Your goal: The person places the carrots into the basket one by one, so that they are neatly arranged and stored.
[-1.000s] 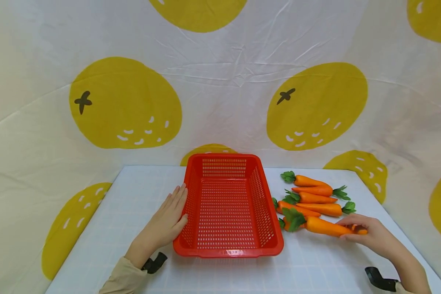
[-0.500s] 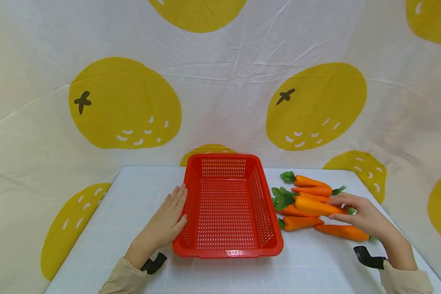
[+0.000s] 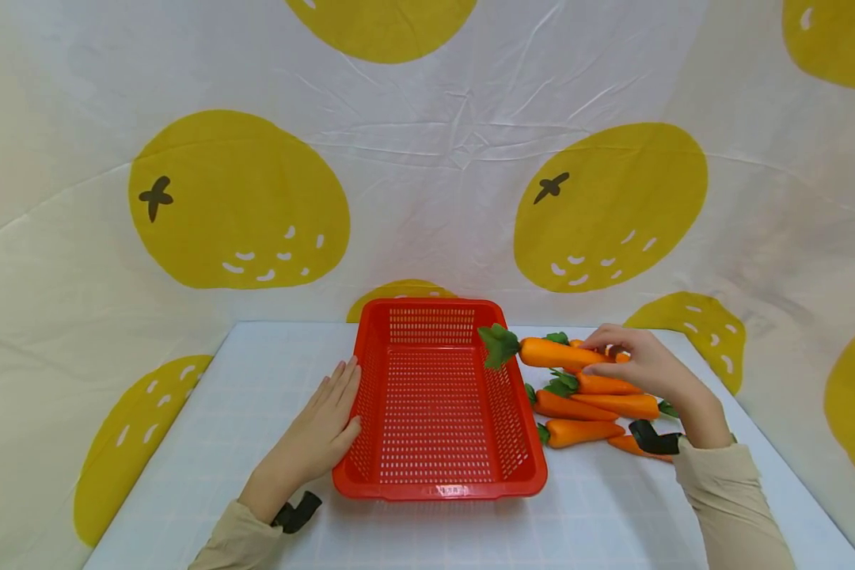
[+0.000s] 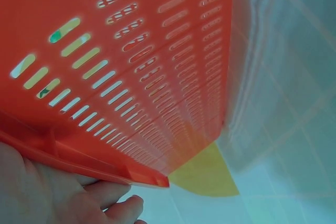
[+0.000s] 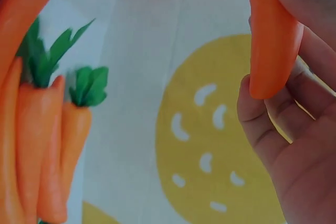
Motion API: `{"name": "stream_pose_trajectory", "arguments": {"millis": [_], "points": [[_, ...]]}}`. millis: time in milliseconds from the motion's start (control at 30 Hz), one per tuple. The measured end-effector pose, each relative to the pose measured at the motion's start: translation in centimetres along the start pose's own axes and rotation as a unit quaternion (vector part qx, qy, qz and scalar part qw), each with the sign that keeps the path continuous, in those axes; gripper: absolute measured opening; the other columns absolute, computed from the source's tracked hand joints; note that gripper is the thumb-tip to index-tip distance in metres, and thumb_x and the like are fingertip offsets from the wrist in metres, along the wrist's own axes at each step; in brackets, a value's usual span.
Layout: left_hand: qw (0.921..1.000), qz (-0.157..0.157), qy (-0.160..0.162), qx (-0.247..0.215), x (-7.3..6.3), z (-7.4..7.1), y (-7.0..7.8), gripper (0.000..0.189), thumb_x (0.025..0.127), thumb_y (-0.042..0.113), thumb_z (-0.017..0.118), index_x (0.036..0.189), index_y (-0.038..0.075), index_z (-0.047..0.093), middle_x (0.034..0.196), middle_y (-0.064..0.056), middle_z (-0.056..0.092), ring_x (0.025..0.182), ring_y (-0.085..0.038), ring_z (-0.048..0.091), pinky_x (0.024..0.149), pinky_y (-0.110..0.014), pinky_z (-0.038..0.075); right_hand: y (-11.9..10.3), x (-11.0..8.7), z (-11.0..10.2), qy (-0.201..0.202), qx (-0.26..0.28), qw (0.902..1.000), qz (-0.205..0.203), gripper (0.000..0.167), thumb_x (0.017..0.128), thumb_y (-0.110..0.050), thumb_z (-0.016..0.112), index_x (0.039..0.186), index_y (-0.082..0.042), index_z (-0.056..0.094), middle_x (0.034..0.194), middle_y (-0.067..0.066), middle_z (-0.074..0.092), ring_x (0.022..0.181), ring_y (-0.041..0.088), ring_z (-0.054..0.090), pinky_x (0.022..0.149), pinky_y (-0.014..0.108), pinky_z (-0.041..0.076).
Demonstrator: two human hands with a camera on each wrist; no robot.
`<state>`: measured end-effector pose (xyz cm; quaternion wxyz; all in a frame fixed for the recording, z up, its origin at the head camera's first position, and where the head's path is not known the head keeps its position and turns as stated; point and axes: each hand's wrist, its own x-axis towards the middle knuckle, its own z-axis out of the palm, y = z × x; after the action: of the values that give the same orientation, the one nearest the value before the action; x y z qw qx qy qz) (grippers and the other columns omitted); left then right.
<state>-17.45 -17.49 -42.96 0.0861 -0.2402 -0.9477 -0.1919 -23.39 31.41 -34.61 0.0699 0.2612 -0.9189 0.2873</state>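
My right hand (image 3: 637, 360) pinches a carrot (image 3: 552, 353) by its pointed end, thumb on one side and fingers on the other. Its leafy green top overlaps the right rim of the red plastic basket (image 3: 438, 489) in the head view. In the right wrist view the tip of the held carrot (image 5: 275, 40) shows between thumb and fingers. My left hand (image 3: 317, 427) lies with straight fingers along the basket's left side. Seen from the left wrist, the left hand (image 4: 68, 198) sits under the rim of the slotted basket wall (image 4: 157, 77).
Several carrots (image 3: 577, 431) with green tops lie loosely in a row right of the basket. The white table (image 3: 271, 380) ends at a cloth backdrop (image 3: 427, 198) printed with yellow fruit.
My right hand has lifted the carrot up and leftward over the other carrots, from the front right to the basket's right rim. The left hand has stayed at the basket.
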Motion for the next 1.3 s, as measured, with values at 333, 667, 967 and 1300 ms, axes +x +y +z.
{"name": "stream_pose_trajectory", "arguments": {"millis": [333, 667, 967, 1300], "points": [[1.0000, 0.004, -0.001, 0.004, 0.0, 0.0, -0.1, 0.072, 0.097, 0.019, 0.050, 0.155, -0.007, 0.016, 0.164, -0.018, 0.010, 0.151, -0.035, 0.011, 0.118, -0.055, 0.016, -2.2, 6.3, 1.3, -0.019, 0.046, 0.9980, -0.038, 0.019, 0.083, -0.015, 0.080, 0.101, -0.017, 0.076, 0.093, -0.004, 0.068, 0.084, 0.015, 0.055, 0.074, 0.028, 0.048], [0.9999, 0.010, 0.005, 0.004, -0.1, 0.0, 0.0, 0.071, 0.096, 0.018, 0.049, 0.155, -0.008, 0.017, 0.164, -0.019, 0.011, 0.151, -0.035, 0.011, 0.118, -0.056, 0.017, -4.4, 12.1, 3.8, -0.066, 0.045, 0.9960, -0.040, 0.023, 0.084, -0.016, 0.079, 0.106, -0.010, 0.076, 0.102, 0.001, 0.069, 0.086, 0.020, 0.054, 0.078, 0.040, 0.048], [0.9998, 0.014, 0.014, -0.001, -0.2, 0.0, 0.1, 0.070, 0.096, 0.016, 0.049, 0.154, -0.009, 0.018, 0.163, -0.021, 0.013, 0.150, -0.038, 0.013, 0.117, -0.057, 0.018, -5.2, 15.8, 7.2, -0.090, 0.014, 0.9954, -0.028, 0.026, 0.080, -0.012, 0.081, 0.105, -0.003, 0.076, 0.105, 0.009, 0.071, 0.092, 0.026, 0.061, 0.083, 0.042, 0.051], [0.9999, 0.011, 0.006, -0.001, -0.1, 0.1, 0.1, 0.071, 0.096, 0.017, 0.049, 0.154, -0.008, 0.017, 0.164, -0.020, 0.012, 0.150, -0.036, 0.011, 0.117, -0.057, 0.017, -6.0, 17.7, 11.3, -0.117, 0.005, 0.9930, 0.009, 0.028, 0.083, -0.007, 0.078, 0.109, 0.001, 0.074, 0.106, 0.014, 0.072, 0.095, 0.026, 0.066, 0.085, 0.039, 0.054]]}}
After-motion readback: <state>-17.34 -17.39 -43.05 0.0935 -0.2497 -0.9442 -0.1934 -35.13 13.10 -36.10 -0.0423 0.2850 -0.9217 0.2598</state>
